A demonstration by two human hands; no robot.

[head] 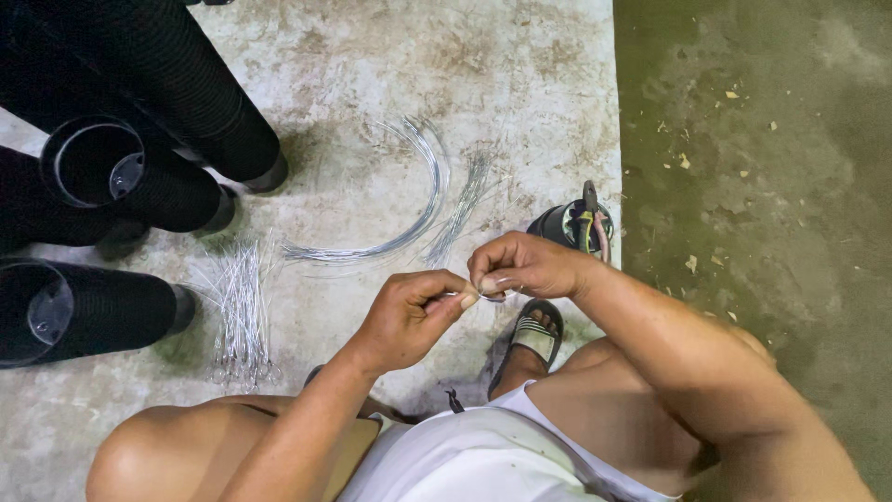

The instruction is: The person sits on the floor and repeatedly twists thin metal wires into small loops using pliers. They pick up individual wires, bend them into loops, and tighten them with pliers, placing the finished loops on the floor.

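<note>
My left hand (pixel 409 316) and my right hand (pixel 522 265) meet in front of me above the concrete floor, fingertips pinched together on a thin piece of metal wire (pixel 472 296). Most of that wire is hidden between my fingers. A curved bundle of long wires (pixel 420 200) lies on the floor beyond my hands. To the left, a pile of short cut wire pieces with looped ends (pixel 242 311) rests on the floor.
Stacks of black plastic pots (pixel 139 177) lie on their sides at the left. A small black pot holding pliers (pixel 581 223) stands just past my right hand. My sandalled foot (pixel 530 339) is below it. Green-stained floor (pixel 762 186) lies to the right.
</note>
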